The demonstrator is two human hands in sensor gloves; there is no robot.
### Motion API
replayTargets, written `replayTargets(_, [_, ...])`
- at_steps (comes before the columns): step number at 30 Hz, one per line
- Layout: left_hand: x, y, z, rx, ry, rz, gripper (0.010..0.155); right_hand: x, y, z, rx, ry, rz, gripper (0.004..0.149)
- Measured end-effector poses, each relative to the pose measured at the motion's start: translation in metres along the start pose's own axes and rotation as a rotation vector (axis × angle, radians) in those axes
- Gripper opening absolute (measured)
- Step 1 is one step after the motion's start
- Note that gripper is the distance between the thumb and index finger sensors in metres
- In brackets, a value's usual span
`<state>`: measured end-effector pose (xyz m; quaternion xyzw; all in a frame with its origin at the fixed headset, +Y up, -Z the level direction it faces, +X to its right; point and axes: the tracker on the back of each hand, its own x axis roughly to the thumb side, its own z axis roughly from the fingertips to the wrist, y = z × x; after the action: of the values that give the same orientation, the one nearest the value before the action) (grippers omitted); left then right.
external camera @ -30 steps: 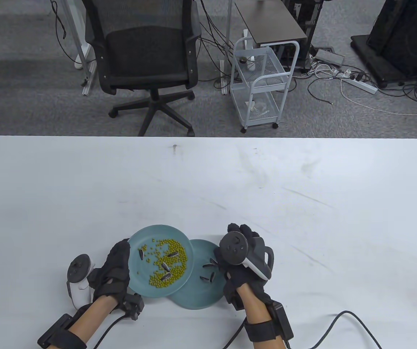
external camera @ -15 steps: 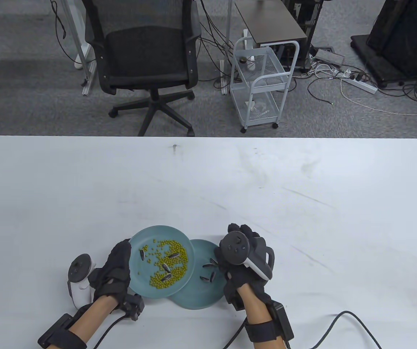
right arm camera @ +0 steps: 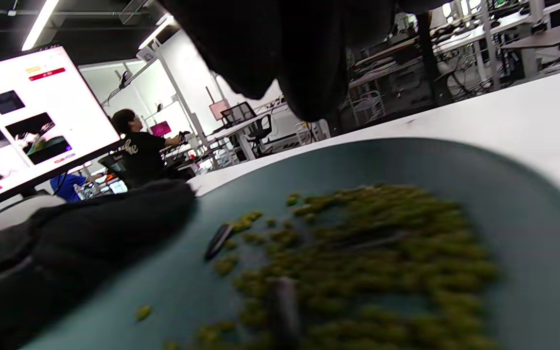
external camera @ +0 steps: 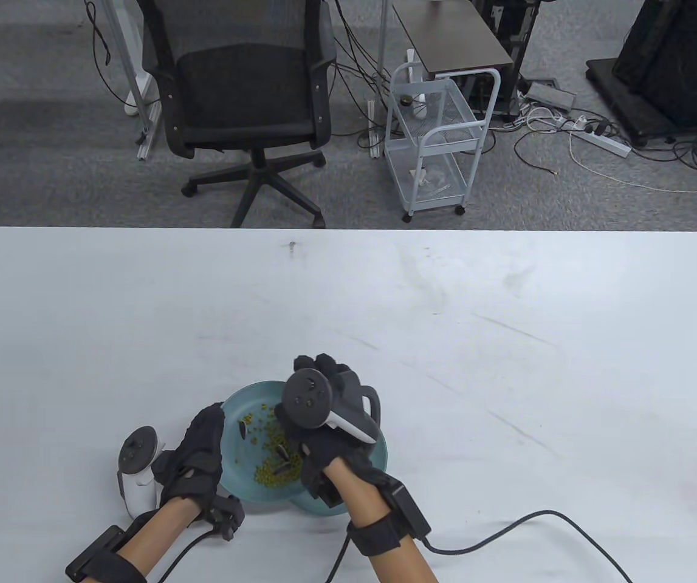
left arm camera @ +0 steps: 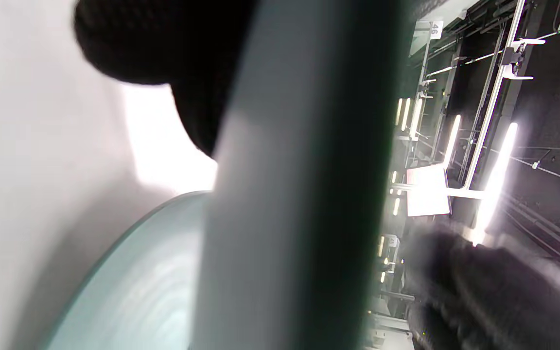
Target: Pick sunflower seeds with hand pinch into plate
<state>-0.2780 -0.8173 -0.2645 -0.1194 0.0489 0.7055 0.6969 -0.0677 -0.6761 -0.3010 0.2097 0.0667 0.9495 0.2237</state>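
Note:
A teal plate (external camera: 236,404) carries green beans and a few dark sunflower seeds (external camera: 243,429). My left hand (external camera: 197,454) grips its left rim, and the plate overlaps a second teal plate (external camera: 380,456) lying under its right side. My right hand (external camera: 318,425) hovers over the bean plate and covers its right half. In the right wrist view its fingertips (right arm camera: 304,92) hang above the beans (right arm camera: 358,253) with nothing between them, and a seed (right arm camera: 218,240) lies near the left glove (right arm camera: 90,233). The left wrist view shows the plate rim (left arm camera: 299,170) edge-on.
The white table (external camera: 506,340) stretches far and right of the plates. A black cable (external camera: 506,528) trails from my right wrist across the near right. An office chair (external camera: 245,91) and a wire cart (external camera: 436,139) stand beyond the far edge.
My right hand has moved left from over the second plate to over the bean plate, hiding the seeds dropped there. The left hand keeps its hold on the rim.

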Motion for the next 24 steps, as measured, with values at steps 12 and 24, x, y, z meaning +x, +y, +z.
replayTargets(12, [0.001,-0.004,0.001,-0.021,0.000,0.009,0.049,0.027,0.047,-0.028,0.157,-0.023,0.026,0.038])
replayTargets(24, [-0.001,-0.004,0.001,-0.010,-0.008,-0.015,0.049,0.033,0.054,-0.023,0.111,-0.071,0.176,0.041])
